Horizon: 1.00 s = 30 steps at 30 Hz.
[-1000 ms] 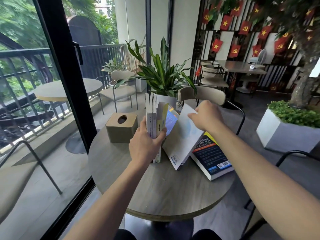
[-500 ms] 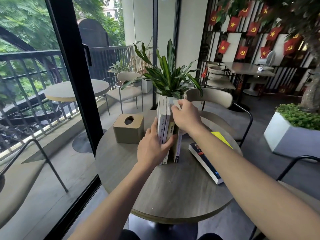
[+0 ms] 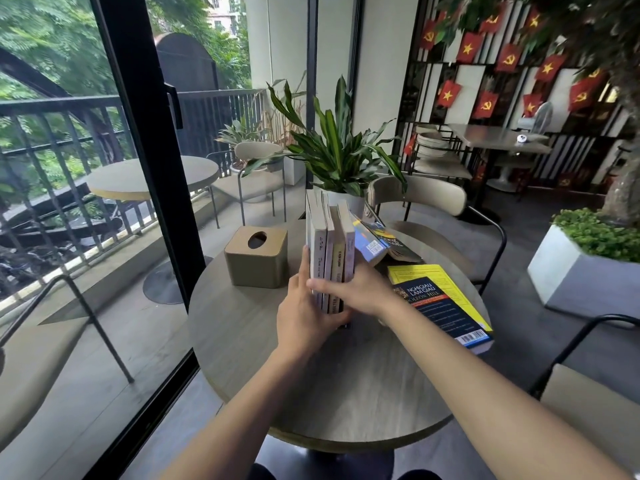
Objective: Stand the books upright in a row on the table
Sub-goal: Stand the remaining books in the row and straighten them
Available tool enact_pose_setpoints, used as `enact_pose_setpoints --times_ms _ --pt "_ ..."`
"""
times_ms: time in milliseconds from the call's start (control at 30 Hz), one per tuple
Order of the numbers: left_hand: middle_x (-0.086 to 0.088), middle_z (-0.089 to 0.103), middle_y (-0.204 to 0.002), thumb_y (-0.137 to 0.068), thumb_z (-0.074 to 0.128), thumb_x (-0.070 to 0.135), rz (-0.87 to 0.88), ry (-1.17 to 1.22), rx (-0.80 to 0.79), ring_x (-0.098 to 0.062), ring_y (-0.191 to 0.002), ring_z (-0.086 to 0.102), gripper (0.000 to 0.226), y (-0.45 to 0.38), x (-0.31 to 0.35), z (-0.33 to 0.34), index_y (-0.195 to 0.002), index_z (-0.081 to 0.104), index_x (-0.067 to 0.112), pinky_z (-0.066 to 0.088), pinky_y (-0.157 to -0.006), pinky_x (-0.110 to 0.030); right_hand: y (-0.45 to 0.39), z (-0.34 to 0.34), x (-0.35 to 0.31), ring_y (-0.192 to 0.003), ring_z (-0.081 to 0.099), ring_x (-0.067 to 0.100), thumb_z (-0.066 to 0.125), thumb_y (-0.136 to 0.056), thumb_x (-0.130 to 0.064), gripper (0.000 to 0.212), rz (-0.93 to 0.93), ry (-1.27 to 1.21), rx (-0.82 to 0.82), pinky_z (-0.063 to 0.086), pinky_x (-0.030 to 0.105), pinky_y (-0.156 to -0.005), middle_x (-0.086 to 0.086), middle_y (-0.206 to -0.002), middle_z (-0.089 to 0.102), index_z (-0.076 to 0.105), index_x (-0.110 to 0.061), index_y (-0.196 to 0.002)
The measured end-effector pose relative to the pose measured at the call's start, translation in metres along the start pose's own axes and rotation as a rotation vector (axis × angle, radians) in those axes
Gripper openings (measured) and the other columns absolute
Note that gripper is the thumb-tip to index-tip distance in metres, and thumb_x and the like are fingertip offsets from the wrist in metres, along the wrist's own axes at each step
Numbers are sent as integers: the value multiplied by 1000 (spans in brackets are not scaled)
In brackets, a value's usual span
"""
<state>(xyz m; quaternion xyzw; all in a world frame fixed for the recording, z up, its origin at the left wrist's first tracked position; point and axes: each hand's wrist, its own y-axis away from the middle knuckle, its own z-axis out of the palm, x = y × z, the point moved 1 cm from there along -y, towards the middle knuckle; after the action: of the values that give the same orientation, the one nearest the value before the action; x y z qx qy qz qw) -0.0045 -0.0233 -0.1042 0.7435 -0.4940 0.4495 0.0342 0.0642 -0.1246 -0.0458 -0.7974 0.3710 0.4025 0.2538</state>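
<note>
Several pale-covered books stand upright, pressed together, near the middle of the round wooden table. My left hand cups their left side and front, low down. My right hand presses against their right side, fingers laid across the spines. A dark book with a yellow back cover lies flat to the right. Two more books lie behind it, one leaning on the other.
A tan tissue box sits on the table left of the upright books. A potted plant stands at the far edge. A chair stands behind the table, and a glass door frame rises to the left.
My right hand has come down from the top of the upright books to their lower right side. The last-added book now stands flush in the row. The view has tilted, showing more books lying behind.
</note>
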Motion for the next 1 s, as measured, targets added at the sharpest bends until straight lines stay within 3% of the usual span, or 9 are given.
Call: enact_pose_setpoints --times_ms 67,133,233,400,600,700,767,900,1000 --pt "13 47 -138 -57 85 44 0 23 -27 -10 -112 56 130 0 -2 2 -157 1 40 49 -82 -31 3 3 6 -107 63 5 79 -61 -64 48 21 25 19 50 34 -97 -13 -112 70 60 -45 -101" --pt "9 49 -138 -60 86 38 2 45 -43 -15 -112 58 129 -2 -3 3 -157 1 40 48 -84 -33 4 3 7 -109 63 12 77 -69 -60 37 10 79 34 50 34 -95 -8 -115 70 63 -43 -99" --pt "14 42 -147 -58 87 38 17 29 -60 -8 -117 50 130 -8 -5 3 -157 4 39 49 -84 -34 5 -1 3 -106 64 16 67 -72 -69 54 -48 239 67 52 32 -87 -8 -113 72 68 -34 -113" --pt "18 42 -146 -57 83 42 7 61 -21 -1 -118 45 121 -8 -8 4 -156 14 39 51 -83 -36 2 -5 6 -103 64 18 61 -66 -80 64 -57 348 36 54 37 -85 -7 -109 72 65 -36 -113" --pt "15 49 -136 -55 74 57 -6 74 62 -3 -110 48 116 -3 -6 7 -155 24 30 52 -77 -34 -3 -10 -3 -118 55 18 62 -62 -81 88 -251 411 197 52 40 -89 -4 -125 59 40 -34 -134" --pt "12 52 -135 -57 77 55 -10 74 98 -6 -108 57 112 0 -4 9 -154 28 28 54 -78 -34 -5 -16 -5 -132 43 21 65 -65 -75 118 -321 418 227 47 42 -99 2 -148 44 2 -29 -154" --pt "11 55 -136 -59 76 53 -13 79 122 -9 -109 60 106 1 -4 11 -152 32 25 55 -79 -34 -5 -19 -7 -133 44 22 67 -67 -73 125 -362 460 241 45 41 -100 3 -150 43 -8 -25 -154" --pt "12 57 -134 -60 72 52 -21 71 148 -9 -109 61 102 1 -4 14 -151 34 26 54 -78 -33 -6 -27 -5 -135 42 18 61 -71 -76 112 -417 433 199 42 40 -103 -6 -156 35 4 -30 -155" --pt "11 57 -134 -59 71 47 -32 72 159 -11 -109 60 102 1 -3 15 -151 31 28 53 -79 -32 -19 -44 11 -133 45 15 35 -83 -78 83 -426 259 258 42 45 -104 -5 -149 45 23 -34 -152"
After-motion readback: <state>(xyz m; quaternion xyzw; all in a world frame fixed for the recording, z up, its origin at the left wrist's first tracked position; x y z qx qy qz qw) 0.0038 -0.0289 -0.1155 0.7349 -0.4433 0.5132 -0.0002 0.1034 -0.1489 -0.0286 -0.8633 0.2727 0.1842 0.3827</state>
